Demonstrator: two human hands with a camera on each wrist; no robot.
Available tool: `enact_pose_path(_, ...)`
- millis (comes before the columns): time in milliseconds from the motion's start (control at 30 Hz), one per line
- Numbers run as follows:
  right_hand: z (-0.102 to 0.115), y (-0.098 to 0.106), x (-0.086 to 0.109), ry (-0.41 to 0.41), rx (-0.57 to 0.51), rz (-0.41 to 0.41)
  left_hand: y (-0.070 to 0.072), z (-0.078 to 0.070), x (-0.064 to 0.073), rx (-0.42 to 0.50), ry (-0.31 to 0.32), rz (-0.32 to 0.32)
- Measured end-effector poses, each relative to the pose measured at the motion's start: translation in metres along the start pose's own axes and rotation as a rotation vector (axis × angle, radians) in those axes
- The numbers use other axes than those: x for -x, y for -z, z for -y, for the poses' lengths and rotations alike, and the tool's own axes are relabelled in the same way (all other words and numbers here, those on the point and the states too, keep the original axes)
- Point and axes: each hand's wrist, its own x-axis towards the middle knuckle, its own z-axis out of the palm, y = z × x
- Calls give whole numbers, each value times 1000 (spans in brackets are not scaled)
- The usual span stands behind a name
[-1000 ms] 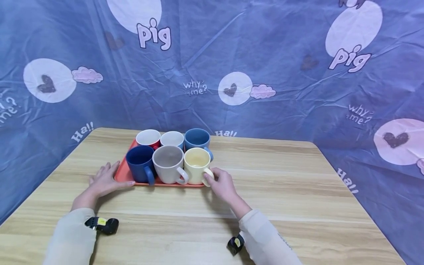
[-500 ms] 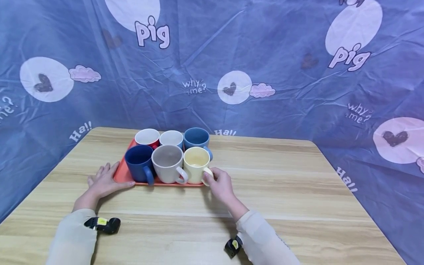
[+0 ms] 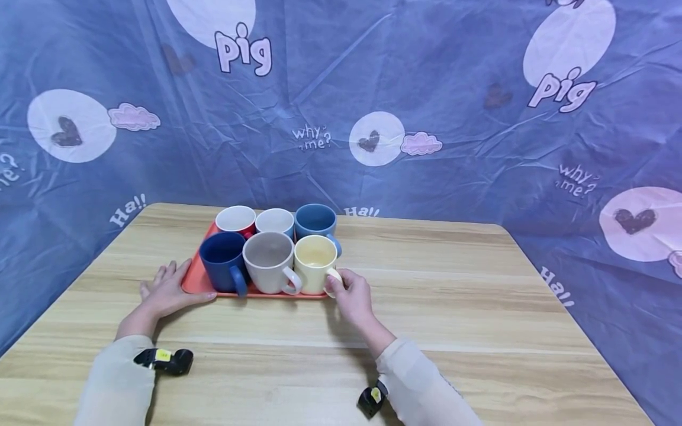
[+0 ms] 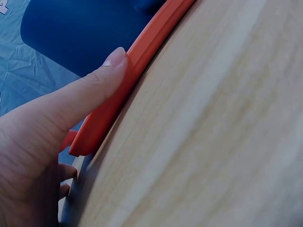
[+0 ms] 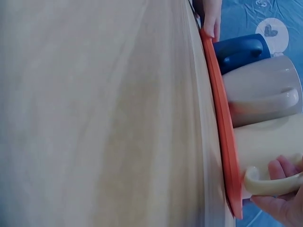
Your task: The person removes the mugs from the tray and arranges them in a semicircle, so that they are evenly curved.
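A cream-yellow mug stands upright at the front right of an orange tray. My right hand pinches its handle; the right wrist view shows the thumb and fingers about that handle. My left hand rests at the tray's front left corner, fingers spread along the left side and the thumb laid straight against the front rim. Between the hands, a dark blue mug and a grey mug fill the rest of the front row.
Behind them on the tray stand a red mug with a white inside, a light blue one and a mid-blue one. The wooden table reaches a blue printed cloth at the back.
Both hands keep their places on the tray and the yellow mug. The right forearm shifts slightly left, and the whole view drifts a little.
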Motion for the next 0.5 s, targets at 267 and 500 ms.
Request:
enact_pose_path(267, 5, -5, 2, -50, -22, -52, 0, 2, 0, -2, -7, -6)
enact_pose_path(500, 3, -8, 2, -59, -29, -115, 0, 1, 1, -4, -5, -8)
